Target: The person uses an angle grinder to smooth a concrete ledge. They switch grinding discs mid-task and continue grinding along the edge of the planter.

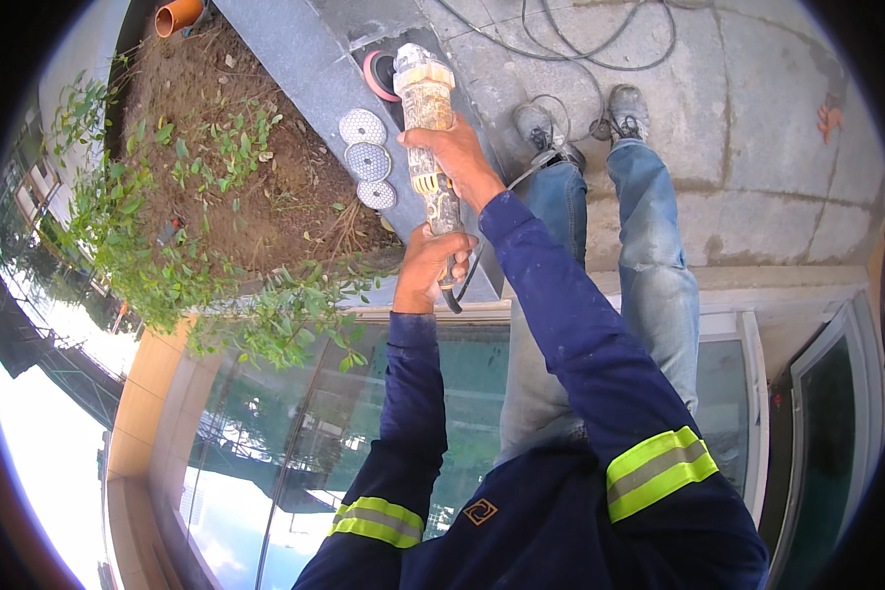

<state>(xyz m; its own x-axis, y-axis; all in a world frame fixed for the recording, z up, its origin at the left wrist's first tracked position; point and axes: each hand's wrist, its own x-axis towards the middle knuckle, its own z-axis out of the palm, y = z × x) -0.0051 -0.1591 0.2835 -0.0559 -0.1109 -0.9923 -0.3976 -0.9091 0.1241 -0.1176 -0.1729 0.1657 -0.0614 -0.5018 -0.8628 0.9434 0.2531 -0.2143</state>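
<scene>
Working a handheld grinder [429,118] on the grey granite slab [290,59], its pink-rimmed backing pad [377,74] sitting on the slab's top face near the edge towards the paving.

Clamping the right hand [452,157] fully closed around the grinder's body, just behind the head. Wrapping the left hand [428,265] closed around the rear handle, off the near end of the slab, where the power cord [560,44] leaves the tool and loops away across the paving beyond the slab.

Leaving three spare round discs [368,160] in a row on the slab, just beside the tool, on the side towards the soil bed [236,187].

Doing this well, probably:
- holding the pad flat to the slab rather than tipping onto one rim, so as to avoid gouging a ring into the stone;
- pressing lightly and evenly through the right hand, steering only with the left;
- moving in slow overlapping passes along the slab, not dwelling in one spot;
- steering well clear of the spare discs, since a spinning pad touching one could fling it;
- trailing the cord behind the tool and away from the feet [580,123] standing on the paving beside the slab;
- bracing both wrists against a sudden kick at the slab's edge.
</scene>
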